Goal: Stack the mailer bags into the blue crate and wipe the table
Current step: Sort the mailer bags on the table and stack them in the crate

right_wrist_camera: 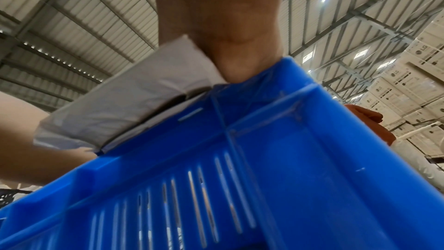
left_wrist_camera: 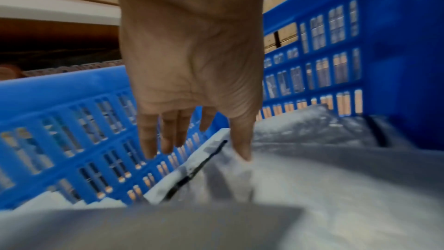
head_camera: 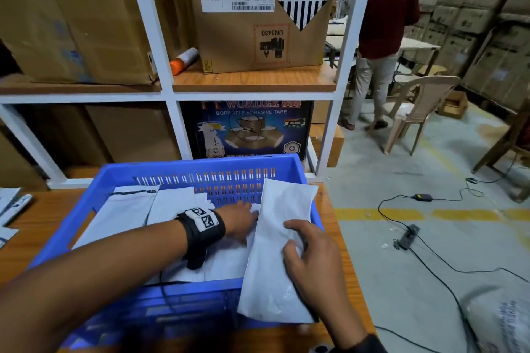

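A blue crate (head_camera: 160,167) stands on the wooden table (head_camera: 34,243) with several white mailer bags (head_camera: 129,209) lying flat inside. My left hand (head_camera: 241,219) reaches into the crate, and in the left wrist view its fingers (left_wrist_camera: 168,130) are straight, with the thumb touching a bag (left_wrist_camera: 312,187). My right hand (head_camera: 309,249) grips another white mailer bag (head_camera: 272,281), which lies slanted over the crate's right rim. In the right wrist view that bag (right_wrist_camera: 134,102) rests on the crate's edge (right_wrist_camera: 288,159) under my right hand (right_wrist_camera: 223,35).
More mailer bags (head_camera: 11,209) lie at the table's far left. A white shelf frame (head_camera: 169,94) with cardboard boxes (head_camera: 258,14) stands right behind the crate. The table's right edge drops to a floor with cables (head_camera: 407,235). A person (head_camera: 384,37) and a plastic chair (head_camera: 415,112) are at the back right.
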